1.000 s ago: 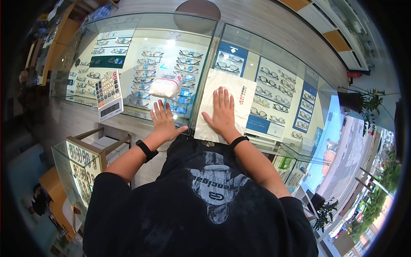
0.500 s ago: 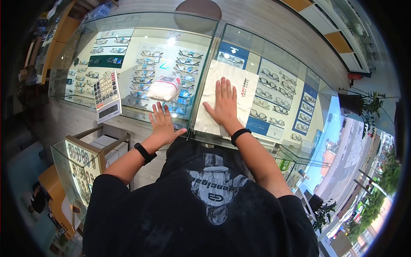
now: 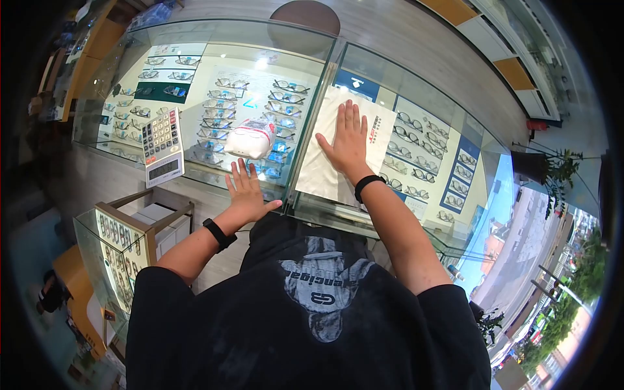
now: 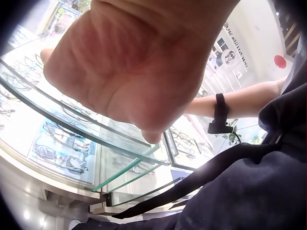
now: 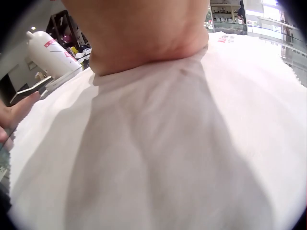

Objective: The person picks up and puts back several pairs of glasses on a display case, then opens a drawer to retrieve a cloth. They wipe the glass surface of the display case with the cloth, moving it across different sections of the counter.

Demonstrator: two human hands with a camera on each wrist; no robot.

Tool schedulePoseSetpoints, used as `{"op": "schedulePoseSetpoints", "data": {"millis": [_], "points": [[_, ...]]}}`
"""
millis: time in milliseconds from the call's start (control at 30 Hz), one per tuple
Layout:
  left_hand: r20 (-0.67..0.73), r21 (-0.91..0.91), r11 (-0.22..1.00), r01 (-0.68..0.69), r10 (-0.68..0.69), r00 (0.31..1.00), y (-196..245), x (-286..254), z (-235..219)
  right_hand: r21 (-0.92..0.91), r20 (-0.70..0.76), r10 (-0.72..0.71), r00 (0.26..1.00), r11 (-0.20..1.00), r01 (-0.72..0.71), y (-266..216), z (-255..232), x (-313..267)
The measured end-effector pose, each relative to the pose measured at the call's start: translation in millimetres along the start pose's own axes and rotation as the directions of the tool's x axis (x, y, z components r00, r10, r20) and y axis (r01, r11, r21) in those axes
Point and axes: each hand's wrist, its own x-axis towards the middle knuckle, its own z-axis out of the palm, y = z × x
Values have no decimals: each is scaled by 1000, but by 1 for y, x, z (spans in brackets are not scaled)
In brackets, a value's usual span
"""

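Observation:
A white cloth (image 3: pixel 331 169) with red print lies on the right-hand glass case, and my right hand (image 3: pixel 350 144) rests flat on it, fingers straight and thumb out to the side. In the right wrist view the cloth (image 5: pixel 153 143) spreads out below the heel of the hand (image 5: pixel 144 43). My left hand (image 3: pixel 246 198) is at the near edge of the left-hand case, fingers spread, holding nothing. Just beyond its fingertips sits a white and pink rounded package (image 3: pixel 251 138). In the left wrist view the palm (image 4: pixel 124 72) hides what is behind it.
A calculator (image 3: pixel 164 146) lies on the case to the left. Rows of eyeglasses (image 3: pixel 221 114) fill both glass cases (image 3: pixel 314 123). A smaller display case (image 3: pixel 117 253) and a wooden-framed stand (image 3: pixel 172 224) are at lower left. A round brown stool (image 3: pixel 304 25) stands beyond the cases.
My right hand has moved forward and slightly right across the glass, and the cloth has shifted forward with it. The left hand has stayed nearly in place.

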Motion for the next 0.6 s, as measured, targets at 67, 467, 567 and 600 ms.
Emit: {"op": "schedulePoseSetpoints", "data": {"millis": [67, 467, 567, 600], "points": [[-22, -6, 1000, -6, 5, 1000, -3, 2, 4, 25, -17, -14, 1000, 1000, 14, 0, 0, 3], [49, 28, 999, 44, -45, 998, 0, 3, -4, 10, -10, -56, 998, 998, 57, 9, 10, 14], [85, 26, 997, 67, -69, 994, 4, 1, -12, -96, 75, -12, 997, 995, 19, 4, -1, 12], [76, 21, 998, 65, -67, 995, 5, 2, -13, -103, 69, -16, 997, 994, 23, 2, -6, 10]]}}
